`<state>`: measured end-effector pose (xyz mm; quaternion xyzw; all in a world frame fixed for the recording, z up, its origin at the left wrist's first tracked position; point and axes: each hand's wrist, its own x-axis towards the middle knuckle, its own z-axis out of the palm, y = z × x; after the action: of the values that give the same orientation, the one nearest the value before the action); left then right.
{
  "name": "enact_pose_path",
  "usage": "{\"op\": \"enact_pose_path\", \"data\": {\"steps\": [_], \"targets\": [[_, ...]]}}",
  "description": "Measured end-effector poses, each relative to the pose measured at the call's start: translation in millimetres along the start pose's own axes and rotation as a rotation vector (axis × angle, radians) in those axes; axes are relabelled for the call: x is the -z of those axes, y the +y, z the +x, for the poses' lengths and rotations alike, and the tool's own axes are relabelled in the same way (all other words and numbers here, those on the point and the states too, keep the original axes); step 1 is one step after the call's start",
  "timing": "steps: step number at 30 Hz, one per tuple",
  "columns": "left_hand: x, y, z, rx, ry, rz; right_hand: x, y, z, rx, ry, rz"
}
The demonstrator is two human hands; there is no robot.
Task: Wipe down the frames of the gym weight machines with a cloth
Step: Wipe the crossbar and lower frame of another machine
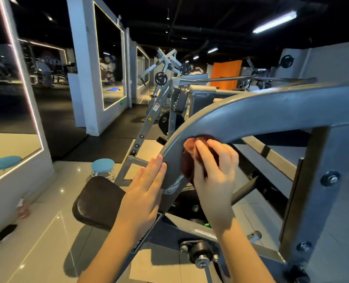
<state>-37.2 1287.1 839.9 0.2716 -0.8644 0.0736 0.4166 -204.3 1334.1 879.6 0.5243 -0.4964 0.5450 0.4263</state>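
Grey frame (251,117) is what I am bracing with my flat left hand (145,186) so my right hand (214,176), clutching the reddish cloth (190,145), is pressing into its inner curve.

We see the curved grey-painted steel frame tube (251,117), solid colour, with a pale smear low on the bend. Bunched rust-brown fuzzy cloth (190,145), solid too. Black padded vinyl seat (97,203). Round light-blue stool (102,164), chrome legs. Glossy beige floor tiles (36,252), then a black rubber mat (67,127). Flat orange wall panel (226,75). Small yellow triangle warning sticker (149,119) on the slanted grey upright (139,140). We read the round weight plate (161,78) as black.
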Motion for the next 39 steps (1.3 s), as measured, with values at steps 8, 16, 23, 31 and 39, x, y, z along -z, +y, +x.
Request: {"op": "enact_pose_path", "data": {"steps": [8,16,23,31,39], "targets": [[1,15,-16,0.155,-0.019,-0.122,0,-24,-70,0.005,-0.107,0.065],[5,11,-30,0.220,-0.076,-0.305,-3,-18,-19,-0.181,0.023,0.038],[8,2,-29,0.186,-0.071,-0.442,-8,-51,-65,-0.204,-0.096,-0.014],[7,-5,-32,0.117,-0.087,-0.531,-17,-40,-29,-0.287,0.167,-0.048],[7,-9,-32,0.111,-0.113,-0.604,-18,-73,-67,-0.375,0.029,-0.062]]}}
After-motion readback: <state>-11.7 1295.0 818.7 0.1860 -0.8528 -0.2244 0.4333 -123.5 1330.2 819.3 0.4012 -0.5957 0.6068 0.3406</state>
